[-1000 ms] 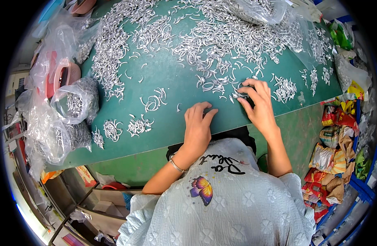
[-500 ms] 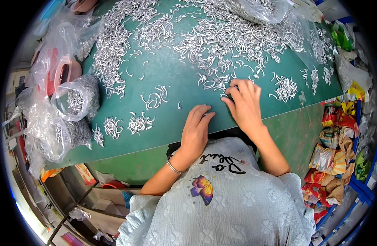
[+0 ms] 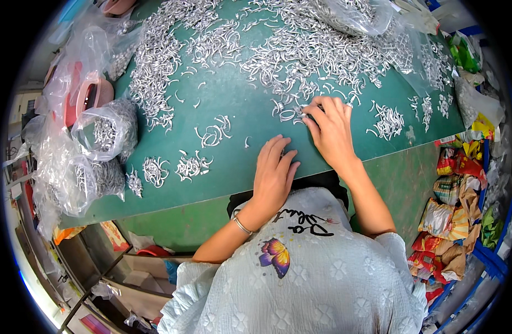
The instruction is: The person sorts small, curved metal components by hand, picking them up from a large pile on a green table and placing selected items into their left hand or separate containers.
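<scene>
My left hand point(image 3: 272, 175) hovers over the near part of the green table point(image 3: 239, 103), its fingers curled. Something small and dark shows between those fingers, too hidden to name. Farther right, my right hand point(image 3: 334, 131) reaches to the near edge of a wide heap of curved silver metal pieces point(image 3: 317, 55). Its thumb and forefinger close around some of these pieces at the heap's edge. A few loose curved pieces point(image 3: 214, 132) lie left of my left hand, and one small piece point(image 3: 247, 142) sits by itself between them.
Small piles point(image 3: 193, 166) line the table's near left edge; another pile point(image 3: 388, 121) lies right of my right hand. Clear plastic bags point(image 3: 103, 133) of metal pieces and a pink basket point(image 3: 94, 92) stand at left. Colourful packages point(image 3: 448, 217) fill the shelf at right.
My left hand has moved slightly forward and to the right, its fingers a little more spread. My right hand has shifted slightly forward at the heap's edge.
</scene>
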Motion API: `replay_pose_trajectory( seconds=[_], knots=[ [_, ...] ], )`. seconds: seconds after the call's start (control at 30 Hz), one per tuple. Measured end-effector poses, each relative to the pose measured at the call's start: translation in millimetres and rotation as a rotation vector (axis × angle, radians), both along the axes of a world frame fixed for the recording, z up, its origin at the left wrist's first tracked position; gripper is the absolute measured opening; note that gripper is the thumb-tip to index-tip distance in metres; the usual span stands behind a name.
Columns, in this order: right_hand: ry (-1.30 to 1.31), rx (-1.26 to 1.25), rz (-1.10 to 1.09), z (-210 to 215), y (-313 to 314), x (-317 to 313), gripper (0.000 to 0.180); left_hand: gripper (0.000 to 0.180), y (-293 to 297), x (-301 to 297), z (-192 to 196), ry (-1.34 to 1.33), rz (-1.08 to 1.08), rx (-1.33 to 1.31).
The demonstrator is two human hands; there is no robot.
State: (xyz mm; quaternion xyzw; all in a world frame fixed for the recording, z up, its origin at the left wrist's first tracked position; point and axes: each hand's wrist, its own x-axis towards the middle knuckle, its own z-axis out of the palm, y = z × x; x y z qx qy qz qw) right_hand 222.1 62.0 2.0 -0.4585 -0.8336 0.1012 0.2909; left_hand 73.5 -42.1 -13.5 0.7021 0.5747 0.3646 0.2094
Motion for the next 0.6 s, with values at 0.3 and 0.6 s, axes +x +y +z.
replay_pose_trajectory(
  seconds=[0.3, 0.6],
  knots=[
    [0.030, -0.013, 0.006, 10, -4, 8, 0.012, 0.030, -6, -6, -4, -0.095, -0.020, -0.011],
    [0.004, -0.047, -0.129, 10, -3, 23, 0.017, 0.033, -8, -7, -6, -0.132, -0.029, -0.025]
  ],
)
